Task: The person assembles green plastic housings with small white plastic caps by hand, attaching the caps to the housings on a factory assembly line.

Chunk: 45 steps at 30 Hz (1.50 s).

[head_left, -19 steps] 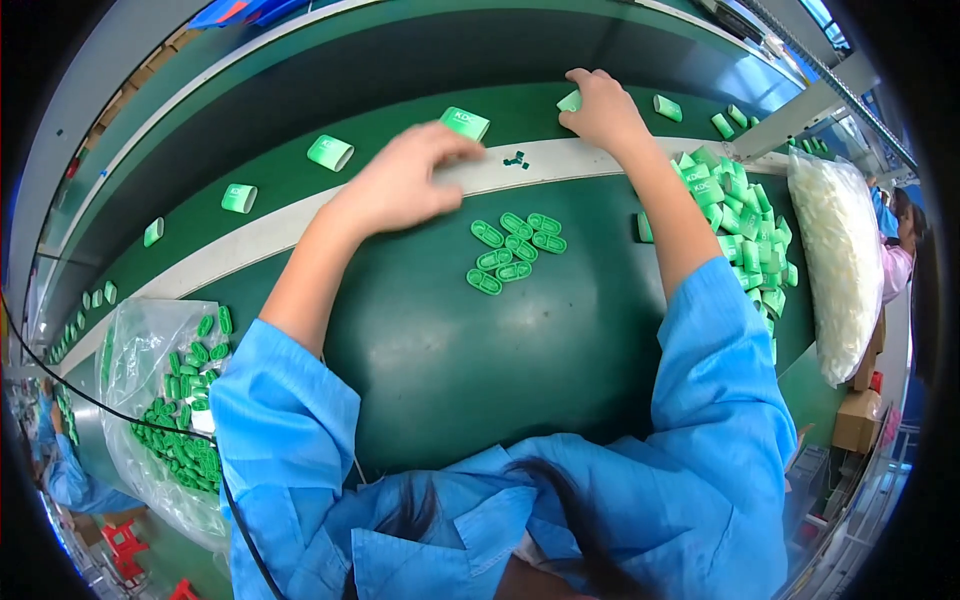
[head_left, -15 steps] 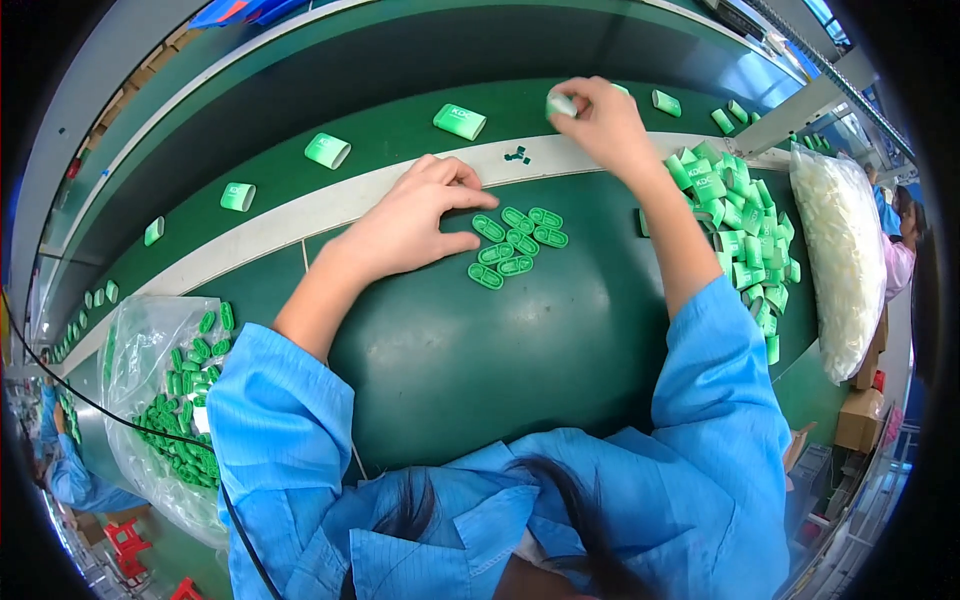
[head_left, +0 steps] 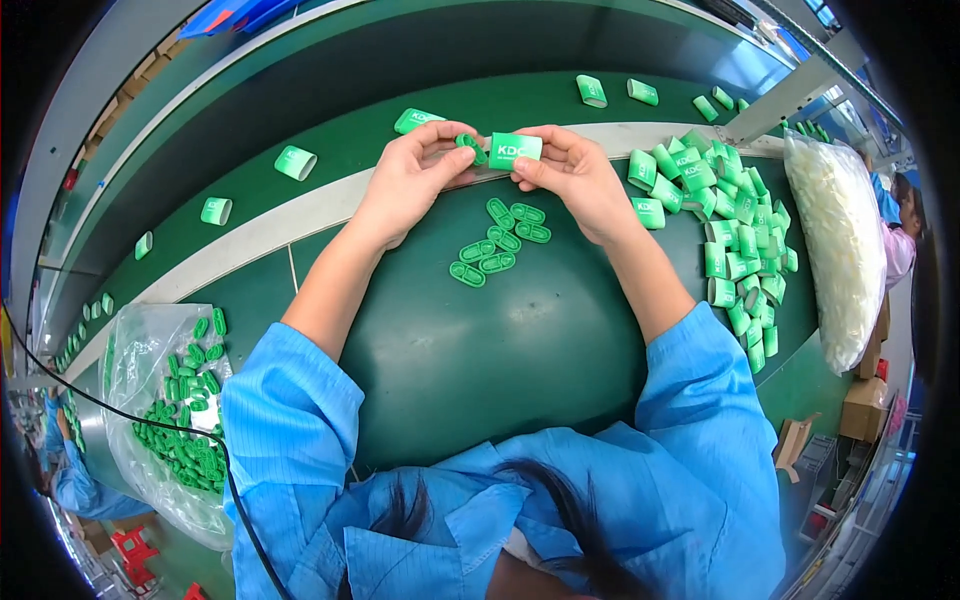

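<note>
Between the fingertips of my left hand is a green oval plastic cap, tilted toward the other hand. My right hand pinches a flat oval sleeve, green with white print, by its right end. Cap and sleeve are close side by side; whether they touch I cannot tell. Below them, several more green oval caps lie loosely grouped on the dark green table. To the right spreads a heap of the same printed sleeves.
Beyond a pale rail, a green belt carries spaced sleeves. A clear bag of green caps lies at left, with a black cable across it. A filled white bag stands at right. Other people are at both edges.
My right hand has come left and nearer with its sleeve. My left hand has lifted a cap from the group and moved up beside it. Sleeves on the belt have shifted left.
</note>
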Motion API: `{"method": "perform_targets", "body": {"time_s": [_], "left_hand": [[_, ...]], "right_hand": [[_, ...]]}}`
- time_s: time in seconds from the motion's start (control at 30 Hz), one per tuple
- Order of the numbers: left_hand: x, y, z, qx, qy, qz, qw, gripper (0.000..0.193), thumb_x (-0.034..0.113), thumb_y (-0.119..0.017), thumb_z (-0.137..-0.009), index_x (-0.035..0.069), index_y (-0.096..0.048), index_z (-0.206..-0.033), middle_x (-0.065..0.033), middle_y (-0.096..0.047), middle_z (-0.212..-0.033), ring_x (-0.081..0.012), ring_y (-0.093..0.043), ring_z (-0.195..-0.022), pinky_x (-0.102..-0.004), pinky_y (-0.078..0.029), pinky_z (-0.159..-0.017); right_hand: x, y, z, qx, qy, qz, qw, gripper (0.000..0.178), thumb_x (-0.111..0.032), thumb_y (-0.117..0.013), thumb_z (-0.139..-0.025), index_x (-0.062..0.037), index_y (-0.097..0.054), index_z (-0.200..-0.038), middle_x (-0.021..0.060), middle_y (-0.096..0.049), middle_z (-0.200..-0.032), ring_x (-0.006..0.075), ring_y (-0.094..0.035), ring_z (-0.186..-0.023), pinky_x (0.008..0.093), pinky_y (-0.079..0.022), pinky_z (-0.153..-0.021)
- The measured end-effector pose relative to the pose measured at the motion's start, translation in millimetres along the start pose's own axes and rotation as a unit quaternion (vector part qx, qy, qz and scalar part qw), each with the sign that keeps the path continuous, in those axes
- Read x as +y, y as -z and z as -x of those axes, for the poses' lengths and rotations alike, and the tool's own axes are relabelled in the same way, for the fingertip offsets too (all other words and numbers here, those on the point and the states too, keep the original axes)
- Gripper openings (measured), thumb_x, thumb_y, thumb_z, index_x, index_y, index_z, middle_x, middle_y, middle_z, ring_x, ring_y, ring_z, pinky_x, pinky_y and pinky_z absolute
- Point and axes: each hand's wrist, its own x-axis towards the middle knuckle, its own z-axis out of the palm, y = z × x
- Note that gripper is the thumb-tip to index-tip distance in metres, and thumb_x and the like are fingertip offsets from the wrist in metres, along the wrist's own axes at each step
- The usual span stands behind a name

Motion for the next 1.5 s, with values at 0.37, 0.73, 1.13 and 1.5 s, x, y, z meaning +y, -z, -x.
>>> {"method": "perform_targets", "body": {"time_s": [0.37, 0.73, 1.13, 1.5], "left_hand": [[1, 2, 10, -0.009, -0.030, -0.097, 0.995, 0.032, 0.007, -0.063, -0.082, -0.003, -0.058, -0.112, -0.0104, -0.065, -0.096, -0.0127, -0.063, -0.084, -0.0241, -0.051, -0.077], [-2, -20, 24, 0.055, -0.198, -0.382, 0.901, 0.028, 0.011, -0.051, -0.087, -0.008, -0.054, -0.108, -0.0240, -0.062, -0.081, -0.0388, -0.061, -0.070, -0.0419, -0.050, -0.063], [-2, -26, 29, 0.095, -0.247, -0.426, 0.865, 0.028, 0.007, -0.051, -0.086, -0.007, -0.051, -0.111, -0.0197, -0.062, -0.076, -0.0314, -0.064, -0.068, -0.0391, -0.051, -0.062], [0, -8, 20, 0.034, -0.150, -0.277, 0.948, 0.028, 0.013, -0.060, -0.083, -0.001, -0.061, -0.107, -0.0192, -0.065, -0.077, -0.0202, -0.065, -0.062, -0.0281, -0.049, -0.060]], "right_hand": [[3, -12, 3, -0.032, 0.025, 0.004, 0.999, 0.031, -0.005, -0.062, -0.083, 0.0022, -0.054, -0.112, 0.0082, -0.062, -0.097, 0.0117, -0.060, -0.083, 0.0242, -0.050, -0.076], [4, -12, 4, 0.000, 0.053, 0.050, 0.997, 0.032, -0.002, -0.062, -0.082, 0.0044, -0.054, -0.112, 0.0098, -0.063, -0.097, 0.0124, -0.061, -0.082, 0.0242, -0.051, -0.075], [-3, -16, 8, 0.006, 0.073, 0.105, 0.992, 0.029, 0.001, -0.062, -0.081, 0.0044, -0.056, -0.109, 0.0099, -0.064, -0.093, 0.0123, -0.061, -0.080, 0.0241, -0.052, -0.072], [-1, -9, 4, -0.016, 0.027, 0.038, 0.999, 0.027, -0.005, -0.064, -0.082, 0.0027, -0.058, -0.108, 0.0091, -0.064, -0.093, 0.0123, -0.061, -0.080, 0.0242, -0.052, -0.072]]}}
